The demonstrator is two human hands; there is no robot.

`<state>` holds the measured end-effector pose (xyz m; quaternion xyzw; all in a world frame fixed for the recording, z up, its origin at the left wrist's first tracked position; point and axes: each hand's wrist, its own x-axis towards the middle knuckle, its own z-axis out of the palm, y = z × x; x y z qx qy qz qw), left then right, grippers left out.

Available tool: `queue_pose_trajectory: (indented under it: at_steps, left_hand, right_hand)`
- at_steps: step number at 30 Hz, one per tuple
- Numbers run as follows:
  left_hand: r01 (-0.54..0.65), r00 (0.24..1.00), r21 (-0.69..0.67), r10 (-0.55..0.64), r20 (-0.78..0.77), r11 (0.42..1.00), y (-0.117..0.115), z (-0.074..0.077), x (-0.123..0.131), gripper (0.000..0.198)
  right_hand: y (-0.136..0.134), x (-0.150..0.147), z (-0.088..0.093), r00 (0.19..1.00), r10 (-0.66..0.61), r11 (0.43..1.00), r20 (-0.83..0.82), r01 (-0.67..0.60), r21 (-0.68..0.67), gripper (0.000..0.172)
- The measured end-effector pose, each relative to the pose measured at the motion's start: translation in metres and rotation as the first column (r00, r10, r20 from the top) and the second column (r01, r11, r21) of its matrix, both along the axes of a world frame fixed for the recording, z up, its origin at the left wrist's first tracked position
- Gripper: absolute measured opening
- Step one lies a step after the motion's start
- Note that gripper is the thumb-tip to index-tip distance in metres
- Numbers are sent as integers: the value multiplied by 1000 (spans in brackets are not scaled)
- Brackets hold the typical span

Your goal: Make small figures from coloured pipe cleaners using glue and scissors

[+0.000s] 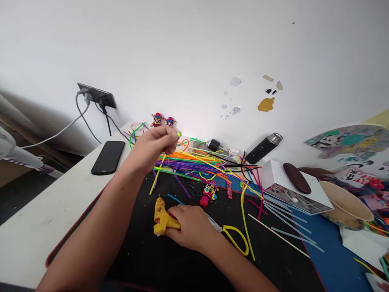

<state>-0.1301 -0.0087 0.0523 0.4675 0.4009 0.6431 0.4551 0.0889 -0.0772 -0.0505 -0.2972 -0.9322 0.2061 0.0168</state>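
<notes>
My left hand [156,146] is raised over the far side of the table, its fingers pinched around a small bright green piece [179,134]. The piece is too small to make out further. Lower down, my right hand [194,227] wraps around the handle of a yellow glue gun [164,219], whose nozzle points away from me. Scissors with yellow handles [235,237] lie partly behind my right hand. A short blue pipe cleaner [175,199] rests just beyond that hand. A small colourful pipe-cleaner doll [208,193] lies on the black mat [146,259].
Pipe cleaners [194,162] in several colours are heaped along the wall, near two finished dolls [157,119]. A phone [108,157] lies at left. To the right are a black flask [264,148], a white box [296,186], clear glue sticks [291,219] and a wooden stick [278,235].
</notes>
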Motion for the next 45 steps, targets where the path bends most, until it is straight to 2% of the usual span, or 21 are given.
queue_pose_trajectory:
  at_steps: [3,6,8,10,14,16,19,24,33,41,45]
  left_hand:
    - [161,980,-60,-167,-105,985,1,-8,22,18]
    - [260,949,-126,-278,-149,957,1,-12,36,23]
    - [288,936,-164,-313,-159,944,-1,-13,43,27]
    - [296,930,-187,-328,-170,937,-3,-14,49,30]
    - [298,929,-233,-337,-152,926,-7,-20,60,36]
    - [307,925,-261,-351,-145,915,-7,-25,65,38]
    - [334,908,-293,-389,-157,896,-5,-31,74,41]
    - [340,900,-299,-401,-173,892,0,-34,86,43]
    - [296,901,-310,-372,-224,903,15,-36,96,45]
    - [296,887,-334,-387,-252,895,18,-52,100,42]
    - [300,876,-355,-403,-266,885,17,-55,99,37]
  right_hand:
    - [0,10,1,991,-19,998,-129,10,-70,43]
    - [1,19,1,934,-196,963,-300,125,-240,32]
    - [4,23,0,835,-364,907,-412,219,-359,24]
    - [8,27,0,697,-524,826,-490,273,-494,23]
    - [21,32,7,410,-746,644,-525,242,-726,34]
    - [28,34,14,310,-784,609,-538,218,-762,38]
    - [37,36,23,206,-803,592,-559,174,-787,39]
    - [47,35,29,147,-810,584,-567,118,-804,38]
    - [62,37,27,11,-822,568,-569,70,-820,38]
    - [62,44,10,-15,-844,534,-536,55,-844,38]
    - [60,47,5,-8,-860,509,-510,52,-859,38]
